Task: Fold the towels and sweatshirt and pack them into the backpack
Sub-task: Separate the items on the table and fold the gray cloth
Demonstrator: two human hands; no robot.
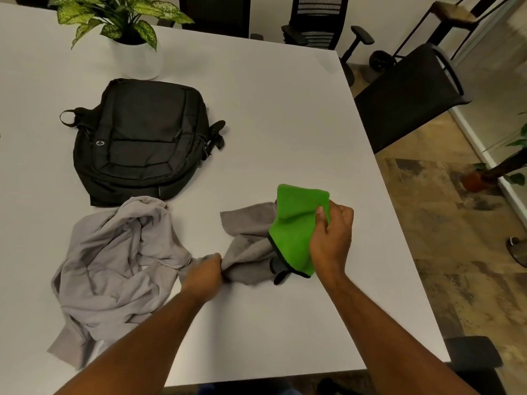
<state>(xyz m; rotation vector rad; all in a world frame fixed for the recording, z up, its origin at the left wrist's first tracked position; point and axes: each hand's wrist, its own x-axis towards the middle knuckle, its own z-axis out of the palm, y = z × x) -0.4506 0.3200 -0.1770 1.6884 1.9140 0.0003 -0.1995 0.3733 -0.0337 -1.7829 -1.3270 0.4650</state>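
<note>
Green towel (296,223) near right desk (285,109) edge, long axis toward far edge, pinched in right hand (330,238) grip. Grey towel (248,240) beside, clutched by left hand (204,276).

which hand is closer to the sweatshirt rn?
Left. The left hand sits at the right edge of the crumpled sweatshirt, gripping the grey towel. The right hand is farther right, holding the green towel.

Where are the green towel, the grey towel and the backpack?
green towel (296,223), head view, centre of its upper face.
grey towel (245,223), head view, flat part left of the green one.
backpack (142,132), head view, front panel.
</note>
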